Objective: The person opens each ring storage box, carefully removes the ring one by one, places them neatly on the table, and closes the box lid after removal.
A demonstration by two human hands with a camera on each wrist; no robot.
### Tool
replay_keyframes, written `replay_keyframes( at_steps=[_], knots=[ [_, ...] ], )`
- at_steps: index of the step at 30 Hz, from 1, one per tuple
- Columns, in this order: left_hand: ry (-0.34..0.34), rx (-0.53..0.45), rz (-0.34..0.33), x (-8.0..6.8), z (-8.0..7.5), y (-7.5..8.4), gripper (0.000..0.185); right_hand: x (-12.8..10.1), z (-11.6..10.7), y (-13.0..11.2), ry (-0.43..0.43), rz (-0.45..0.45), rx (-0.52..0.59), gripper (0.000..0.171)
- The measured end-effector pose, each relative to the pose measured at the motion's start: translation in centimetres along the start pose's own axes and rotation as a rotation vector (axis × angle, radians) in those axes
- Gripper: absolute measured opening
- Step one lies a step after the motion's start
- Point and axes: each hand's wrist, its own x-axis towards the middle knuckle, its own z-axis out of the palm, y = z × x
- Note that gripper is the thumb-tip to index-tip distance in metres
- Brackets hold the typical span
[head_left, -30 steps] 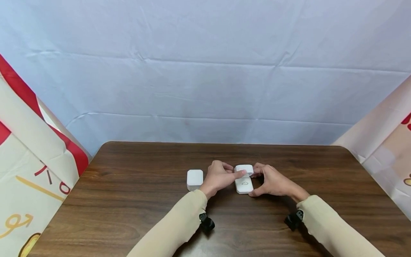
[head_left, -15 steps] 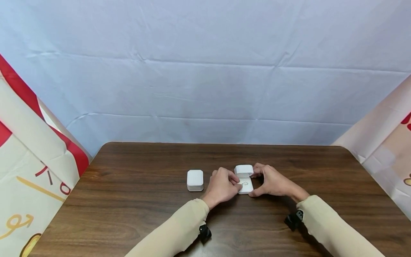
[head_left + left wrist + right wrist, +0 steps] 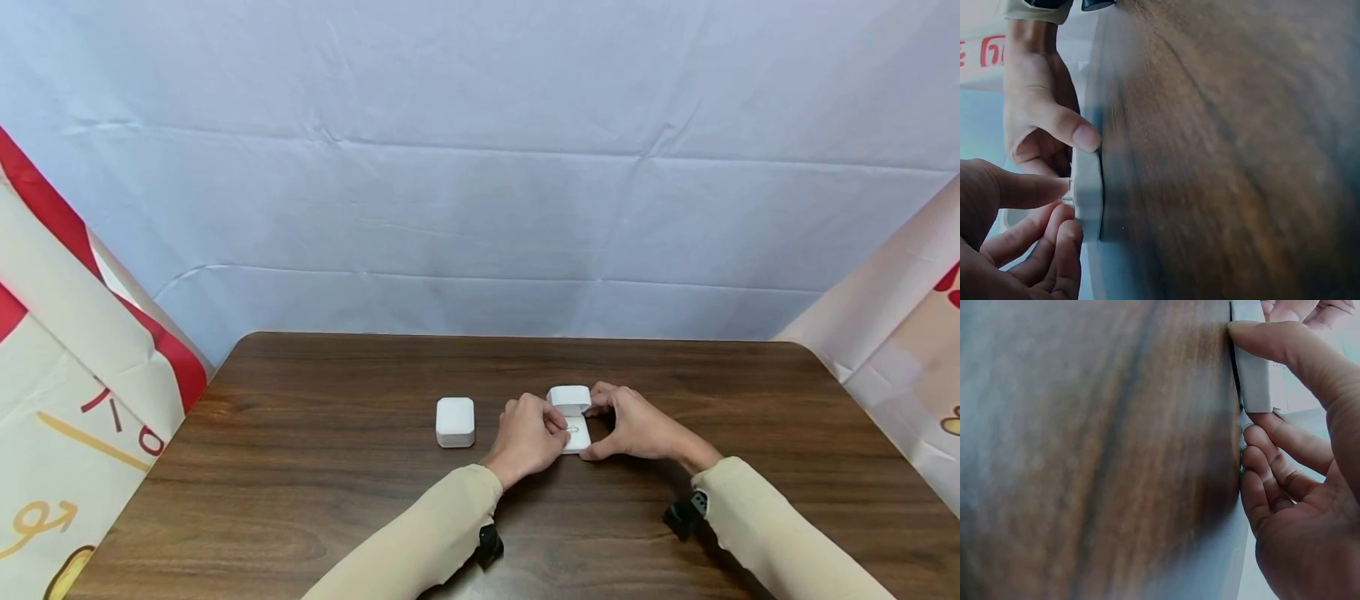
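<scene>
Ring box (image 3: 573,414), white and hinged open, sits mid-table (image 3: 300,483) with a small ring (image 3: 573,430) in its base. Right hand (image 3: 637,425) holds the box between thumb and curled fingers; left hand (image 3: 528,437) pinches at the ring. Another closed white box (image 3: 455,421) sits just beside the left hand.

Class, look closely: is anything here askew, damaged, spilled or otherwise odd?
Nothing stands out. The open ring box sits flat on the table between both hands, its lid upright, and the closed white box stands squarely to its left.
</scene>
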Motion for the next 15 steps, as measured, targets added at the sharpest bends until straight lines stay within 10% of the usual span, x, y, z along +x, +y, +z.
replay_keyframes(
  at_steps=[15],
  knots=[
    [0.036, 0.037, 0.052, 0.02, 0.66, -0.17, 0.014, 0.01, 0.05, -0.07, 0.004, 0.006, 0.013, 0.039]
  ],
)
